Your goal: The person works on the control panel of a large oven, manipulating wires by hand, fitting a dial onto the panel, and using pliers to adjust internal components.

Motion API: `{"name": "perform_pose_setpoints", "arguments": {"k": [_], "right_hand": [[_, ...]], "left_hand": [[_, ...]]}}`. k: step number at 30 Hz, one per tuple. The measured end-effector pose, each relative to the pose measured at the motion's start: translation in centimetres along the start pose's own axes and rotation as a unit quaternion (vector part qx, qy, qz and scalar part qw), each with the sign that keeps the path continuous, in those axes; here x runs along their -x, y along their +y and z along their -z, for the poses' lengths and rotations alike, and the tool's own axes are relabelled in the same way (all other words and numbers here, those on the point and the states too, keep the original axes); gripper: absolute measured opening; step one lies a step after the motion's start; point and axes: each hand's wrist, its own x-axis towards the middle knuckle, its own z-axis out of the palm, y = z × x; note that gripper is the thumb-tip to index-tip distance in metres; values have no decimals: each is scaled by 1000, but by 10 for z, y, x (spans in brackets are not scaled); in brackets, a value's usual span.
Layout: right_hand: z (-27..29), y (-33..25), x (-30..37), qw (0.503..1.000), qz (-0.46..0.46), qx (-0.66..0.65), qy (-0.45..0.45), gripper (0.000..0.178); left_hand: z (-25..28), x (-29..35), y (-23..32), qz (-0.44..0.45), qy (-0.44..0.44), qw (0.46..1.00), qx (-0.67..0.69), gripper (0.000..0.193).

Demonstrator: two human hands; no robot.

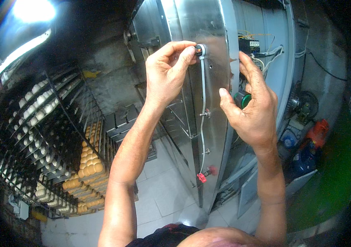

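Observation:
A small black knob-like part with a pale collar sits high on the narrow stainless-steel panel. The thumb and fingers of my left hand pinch it. My right hand is at the panel's right edge, its longer fingers reaching toward the cabinet opening and its thumb apart near the steel. Against its palm, under the curled fingers, is a round black part with a green rim; the fingers hide some of it. From the collar a thin pale tube runs down the panel to a red fitting.
The open cabinet holds wiring and a black electrical component. At left stand racks with pale dough pieces and browned buns. Right, a motor-like machine and a red-and-blue item stand beside green flooring.

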Motion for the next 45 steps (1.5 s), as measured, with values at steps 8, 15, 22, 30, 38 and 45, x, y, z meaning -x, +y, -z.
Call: {"name": "perform_pose_setpoints", "arguments": {"k": [8,15,22,30,38,45], "right_hand": [[4,2,4,999,-14,-26,-13,71],[16,-1,1,984,-84,-155,19,55],[38,9,25,651,-317,-688,56,29],[33,2,32,800,-262,-530,101,18],[12,35,-27,890,-254,-370,-78,27],[8,33,-35,844,-308,-417,-137,60]], "left_hand": [[19,-24,19,-278,-67,903,-320,11],[11,-21,27,-193,-106,942,-254,21],[-14,22,34,-294,19,913,-283,20],[-18,32,16,-199,98,938,-267,40],[-13,6,6,-98,23,983,-154,31],[-11,6,-3,-119,38,979,-158,27]]}}
